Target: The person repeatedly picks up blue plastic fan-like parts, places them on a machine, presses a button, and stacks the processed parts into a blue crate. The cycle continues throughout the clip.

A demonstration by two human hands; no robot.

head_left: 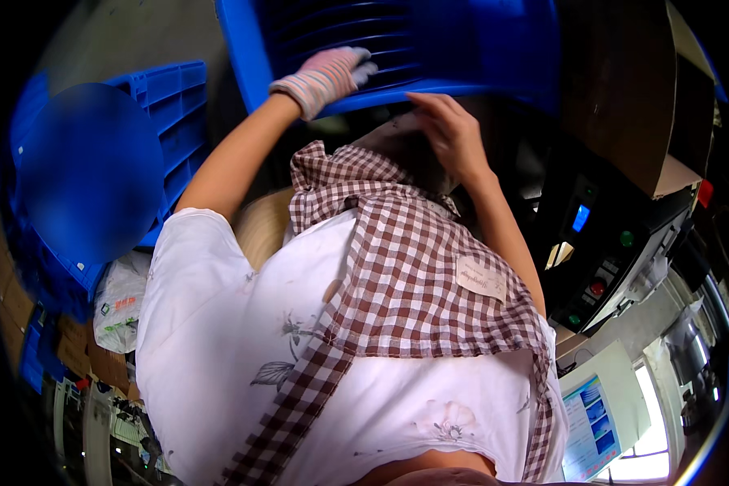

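A blue plastic crate (247,61) stands in front of me, with dark ridged blue shapes (340,36) inside it. My left hand (324,78), in a striped knitted glove with greyish fingertips, reaches over the crate's near rim. Its fingers are slightly bent and a little blurred, and nothing shows between them. Just short of the same rim, to the right, is my bare right hand (452,134). Its fingers stretch toward the rim, loosely bent, holding nothing visible; whether they touch the crate I cannot tell. A brown checked apron (429,292) covers my front.
More blue crates (182,113) stand at the left, partly hidden by a blurred round patch. Below them lies a white plastic bag (121,304). On the right, a dark machine panel (595,251) carries a lit display and buttons, with a cardboard box (624,89) beyond it.
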